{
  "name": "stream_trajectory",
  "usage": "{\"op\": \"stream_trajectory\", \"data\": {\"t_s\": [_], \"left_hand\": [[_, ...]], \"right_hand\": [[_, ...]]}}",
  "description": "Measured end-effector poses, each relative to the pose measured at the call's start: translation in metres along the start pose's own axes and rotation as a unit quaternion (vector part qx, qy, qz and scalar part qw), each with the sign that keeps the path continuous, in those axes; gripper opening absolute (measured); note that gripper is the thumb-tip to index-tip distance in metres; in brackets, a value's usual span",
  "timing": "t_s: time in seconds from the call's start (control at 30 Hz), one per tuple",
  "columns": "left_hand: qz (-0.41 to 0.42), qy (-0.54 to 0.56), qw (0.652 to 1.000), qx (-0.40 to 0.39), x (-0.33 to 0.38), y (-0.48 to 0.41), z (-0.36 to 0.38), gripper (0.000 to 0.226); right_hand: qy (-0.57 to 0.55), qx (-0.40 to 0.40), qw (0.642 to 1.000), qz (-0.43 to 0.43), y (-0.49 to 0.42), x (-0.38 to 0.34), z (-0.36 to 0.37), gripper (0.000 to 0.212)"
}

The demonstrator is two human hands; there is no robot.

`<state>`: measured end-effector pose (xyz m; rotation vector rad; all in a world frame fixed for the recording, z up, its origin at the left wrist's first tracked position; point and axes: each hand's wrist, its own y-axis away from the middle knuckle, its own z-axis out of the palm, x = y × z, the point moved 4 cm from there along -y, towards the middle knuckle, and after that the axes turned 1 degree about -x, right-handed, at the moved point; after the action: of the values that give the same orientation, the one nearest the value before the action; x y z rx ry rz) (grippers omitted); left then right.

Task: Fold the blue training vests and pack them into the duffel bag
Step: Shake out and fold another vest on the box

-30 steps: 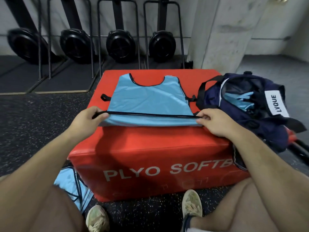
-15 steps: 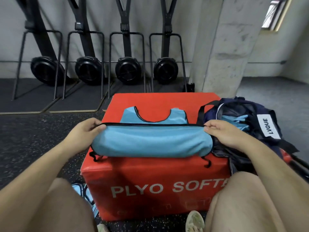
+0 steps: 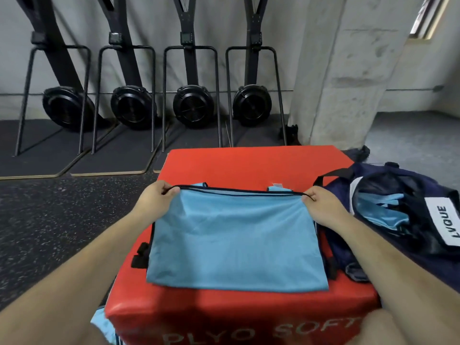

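A light blue training vest [image 3: 234, 240] with black trim lies folded in half on the red plyo box [image 3: 244, 165]. My left hand [image 3: 155, 197] pinches the left end of its black bottom hem. My right hand [image 3: 321, 202] pinches the right end of the same hem, which is stretched taut over the vest's shoulder straps at the far side. A navy duffel bag [image 3: 403, 220] with a white LVQUE label lies open to the right of the box, and blue vests [image 3: 383, 210] show inside it.
More blue fabric [image 3: 104, 327] lies on the floor at the box's lower left. Several black rowing machines [image 3: 191, 105] stand upright against the back wall. A concrete pillar [image 3: 348, 70] rises behind the bag. Speckled black rubber floor [image 3: 62, 220] surrounds the box.
Both hands have carried the vest's bottom hem away from me, up over the body to the shoulders, folding it in half. The camera has tilted up and closer.
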<state>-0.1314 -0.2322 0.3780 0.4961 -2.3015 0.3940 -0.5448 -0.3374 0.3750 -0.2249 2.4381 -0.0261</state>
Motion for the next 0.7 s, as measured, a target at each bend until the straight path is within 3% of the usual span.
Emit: {"op": "stream_trajectory", "data": {"t_s": [0.17,0.4,0.7], "left_hand": [[-0.015,-0.013,1.000,0.005,-0.015,-0.076,0.038,0.025],[-0.063,-0.015,0.998,0.001,-0.047,-0.136,0.091,0.027],[-0.006,0.005,1.000,-0.026,-0.062,-0.159,0.120,0.013]], "right_hand": [[-0.023,0.052,0.998,-0.026,-0.064,-0.002,0.021,0.009],[-0.003,0.052,0.999,0.003,-0.121,0.025,0.076,0.010],[0.123,0.062,0.990,-0.025,-0.149,0.041,0.102,0.016]]}}
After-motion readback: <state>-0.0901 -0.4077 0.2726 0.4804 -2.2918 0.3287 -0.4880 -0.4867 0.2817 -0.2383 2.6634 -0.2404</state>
